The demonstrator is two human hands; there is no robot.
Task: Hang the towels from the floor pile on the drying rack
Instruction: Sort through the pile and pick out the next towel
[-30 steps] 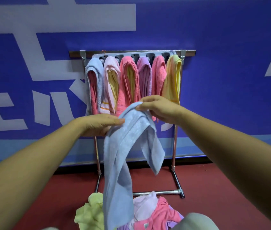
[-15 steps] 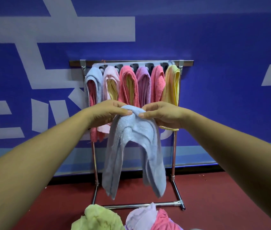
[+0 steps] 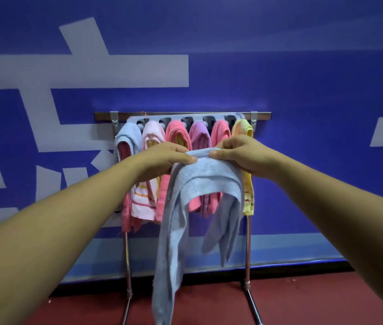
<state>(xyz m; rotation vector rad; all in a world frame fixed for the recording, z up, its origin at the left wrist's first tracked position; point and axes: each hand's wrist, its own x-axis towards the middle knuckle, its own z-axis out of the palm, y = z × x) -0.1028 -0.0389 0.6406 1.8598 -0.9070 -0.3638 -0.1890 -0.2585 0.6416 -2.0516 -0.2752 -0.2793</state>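
Rack: metal stand on 2 upright legs, backed against the wall; a grey row of pegs runs under its top bar.
Towel: light blue, held up in front of the rack, level with the upper halves of the cloths already on it. Its top fold spans the gap between the 2 hands. 2 tails hang from the fold. The longer one falls near the rack's left leg and runs past the bottom edge of the view; the shorter one ends well above the rack's feet. Whether it touches the cloths behind cannot be told.
Left hand: grasping the towel, thumb and fingers pinched on the top fold, in front of the rack's left half.
Right hand: grasping the same fold, thumb and fingers pinched on the cloth, in front of the rack's right half; the 2 thumbs lie close together.
Hung towels: 6 loops on the rack, from its left end: blue over pink, pale pink with stripes, coral, purple, pink, yellow.
Wall: deep blue with large pale strokes, directly behind the rack.
Floor: dark red, under the rack's feet.
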